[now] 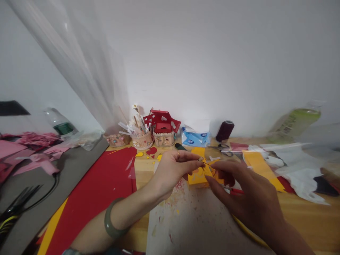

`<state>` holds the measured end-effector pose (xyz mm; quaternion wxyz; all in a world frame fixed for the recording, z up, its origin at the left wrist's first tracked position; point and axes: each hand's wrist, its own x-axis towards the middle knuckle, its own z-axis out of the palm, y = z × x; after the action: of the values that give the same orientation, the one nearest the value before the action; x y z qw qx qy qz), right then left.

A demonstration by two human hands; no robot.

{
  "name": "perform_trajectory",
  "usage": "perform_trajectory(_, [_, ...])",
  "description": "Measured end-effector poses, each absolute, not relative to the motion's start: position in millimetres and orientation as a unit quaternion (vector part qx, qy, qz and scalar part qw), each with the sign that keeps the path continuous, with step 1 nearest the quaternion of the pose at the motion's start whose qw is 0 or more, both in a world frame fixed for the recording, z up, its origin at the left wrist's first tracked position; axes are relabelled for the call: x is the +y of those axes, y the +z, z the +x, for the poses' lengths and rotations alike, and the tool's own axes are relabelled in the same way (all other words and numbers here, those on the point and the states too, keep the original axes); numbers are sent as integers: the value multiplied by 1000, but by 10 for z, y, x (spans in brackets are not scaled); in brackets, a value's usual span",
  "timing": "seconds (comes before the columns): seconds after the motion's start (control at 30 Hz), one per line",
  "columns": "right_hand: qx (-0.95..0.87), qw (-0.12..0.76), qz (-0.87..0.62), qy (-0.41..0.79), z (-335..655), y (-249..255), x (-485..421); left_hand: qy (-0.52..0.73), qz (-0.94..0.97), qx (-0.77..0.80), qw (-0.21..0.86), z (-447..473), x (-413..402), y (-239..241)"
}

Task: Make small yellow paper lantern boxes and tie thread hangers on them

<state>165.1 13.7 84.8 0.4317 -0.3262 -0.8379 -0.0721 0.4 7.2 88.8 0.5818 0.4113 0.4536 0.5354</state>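
My left hand is closed, its thumb and index finger pinched together at the end of a thin dark thread. A small pale piece shows at those fingertips, too small to name. The thread runs across to the index fingertip of my right hand. That hand's fingers are bent round toward the thread, while its thumb tip sits a little lower and apart. Right below both hands lies a folded yellow paper piece with dark strands over it, partly hidden by my fingers.
A white sheet with colored specks covers the wooden table in front. Red card lies left. Along the wall stand a cup of sticks, a red-topped box, a blue tissue pack, a thread spool and a green-labeled bottle.
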Motion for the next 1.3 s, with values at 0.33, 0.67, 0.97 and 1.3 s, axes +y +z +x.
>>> perform_trajectory(0.33, [-795, 387, -409, 225, 1751, 798, 278, 573, 371, 426, 593, -78, 134, 927])
perform_trajectory(0.67, [-598, 242, -422, 637, 1882, 559, 245, 637, 348, 418, 546, -298, 319, 987])
perform_trajectory(0.97, [-489, 267, -415, 719, 1944, 370, 152, 630, 355, 447, 526, -407, 450, 897])
perform_trajectory(1.3, [-582, 270, -467, 608, 2069, 402, 138, 624, 371, 442, 527, -422, 476, 885])
